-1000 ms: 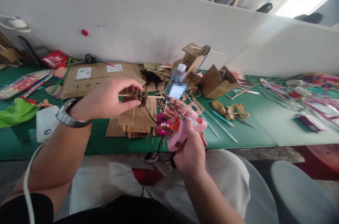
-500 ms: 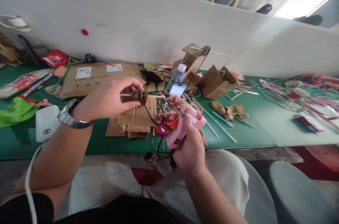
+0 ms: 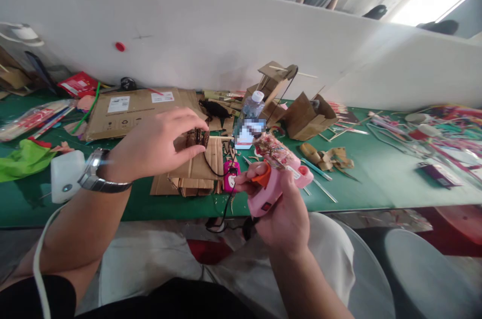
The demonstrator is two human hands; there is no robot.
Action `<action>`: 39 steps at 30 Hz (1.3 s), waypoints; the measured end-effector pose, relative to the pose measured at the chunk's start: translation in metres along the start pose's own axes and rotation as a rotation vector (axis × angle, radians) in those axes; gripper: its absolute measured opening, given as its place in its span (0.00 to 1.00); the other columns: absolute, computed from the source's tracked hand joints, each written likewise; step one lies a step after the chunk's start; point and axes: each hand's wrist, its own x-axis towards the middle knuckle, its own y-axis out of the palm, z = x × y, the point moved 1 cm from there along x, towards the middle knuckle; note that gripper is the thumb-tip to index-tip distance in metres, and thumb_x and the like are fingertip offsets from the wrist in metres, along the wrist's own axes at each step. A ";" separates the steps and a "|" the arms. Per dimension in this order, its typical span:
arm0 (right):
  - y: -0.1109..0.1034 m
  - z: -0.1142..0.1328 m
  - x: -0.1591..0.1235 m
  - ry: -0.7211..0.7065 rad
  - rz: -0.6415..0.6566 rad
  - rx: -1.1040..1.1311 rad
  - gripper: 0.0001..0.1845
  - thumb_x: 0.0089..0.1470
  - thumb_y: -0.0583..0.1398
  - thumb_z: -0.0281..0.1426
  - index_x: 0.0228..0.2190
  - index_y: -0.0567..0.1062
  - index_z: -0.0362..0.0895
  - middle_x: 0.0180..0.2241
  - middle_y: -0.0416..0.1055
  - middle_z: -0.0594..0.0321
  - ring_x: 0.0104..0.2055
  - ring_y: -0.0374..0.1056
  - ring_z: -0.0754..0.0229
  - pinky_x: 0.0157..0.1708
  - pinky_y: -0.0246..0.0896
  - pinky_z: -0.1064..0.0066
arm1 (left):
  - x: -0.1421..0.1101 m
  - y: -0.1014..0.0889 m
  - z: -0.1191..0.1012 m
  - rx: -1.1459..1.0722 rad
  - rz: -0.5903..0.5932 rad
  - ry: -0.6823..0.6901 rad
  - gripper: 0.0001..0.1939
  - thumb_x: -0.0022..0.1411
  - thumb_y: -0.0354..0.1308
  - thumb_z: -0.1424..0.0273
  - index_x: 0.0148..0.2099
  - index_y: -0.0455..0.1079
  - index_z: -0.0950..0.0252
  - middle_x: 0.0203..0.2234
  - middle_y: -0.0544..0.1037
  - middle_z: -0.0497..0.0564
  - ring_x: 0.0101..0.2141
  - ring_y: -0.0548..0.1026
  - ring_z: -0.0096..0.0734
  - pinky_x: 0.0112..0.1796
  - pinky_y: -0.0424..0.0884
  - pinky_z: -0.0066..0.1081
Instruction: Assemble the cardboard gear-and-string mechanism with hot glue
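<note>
My left hand, wearing a metal watch, has its thumb and fingers closed round the small corrugated cardboard discs. These sit on a thin wooden stick above a cardboard structure. A dark cord loops from the discs down to the right. In my right hand is a pink hot glue gun, its nozzle end crusted and pointing up and left. My fingers are at its orange trigger. The glue gun is apart from the discs.
A phone leans by a plastic bottle. Behind stand a cardboard model and an open cardboard box. A pink case, glue sticks and scraps lie on the green table. A white wall borders it.
The glue gun in my right hand has moved right and away from the discs. My left hand has shifted slightly right at the discs, its thumb and fingers now farther over them.
</note>
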 end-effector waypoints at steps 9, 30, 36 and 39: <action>-0.005 0.004 0.016 -0.073 -0.111 -0.072 0.20 0.57 0.70 0.52 0.34 0.83 0.47 0.36 0.80 0.59 0.47 0.80 0.51 0.42 0.81 0.62 | 0.003 0.007 -0.009 0.206 -0.050 -0.057 0.07 0.67 0.58 0.68 0.45 0.75 0.59 0.43 0.83 0.53 0.41 0.81 0.43 0.40 0.74 0.41; -0.008 0.001 0.084 -0.001 0.077 -0.047 0.25 0.57 0.69 0.57 0.35 0.81 0.48 0.39 0.81 0.60 0.52 0.82 0.45 0.53 0.82 0.54 | -0.004 0.012 -0.012 0.118 -0.160 -0.054 0.05 0.70 0.54 0.71 0.42 0.71 0.59 0.42 0.81 0.52 0.38 0.79 0.40 0.40 0.73 0.40; -0.010 0.020 0.088 -0.020 0.108 -0.038 0.25 0.54 0.71 0.56 0.36 0.80 0.47 0.39 0.80 0.62 0.52 0.82 0.50 0.39 0.82 0.69 | -0.003 0.009 -0.014 0.083 -0.198 -0.073 0.05 0.71 0.53 0.71 0.40 0.69 0.59 0.37 0.79 0.52 0.37 0.77 0.39 0.40 0.73 0.40; -0.011 0.016 0.092 0.080 0.157 -0.070 0.24 0.55 0.71 0.55 0.37 0.79 0.47 0.41 0.80 0.60 0.53 0.82 0.47 0.23 0.72 0.77 | -0.003 0.007 -0.015 0.077 -0.198 -0.066 0.06 0.71 0.52 0.71 0.40 0.70 0.59 0.37 0.79 0.52 0.37 0.77 0.39 0.41 0.73 0.40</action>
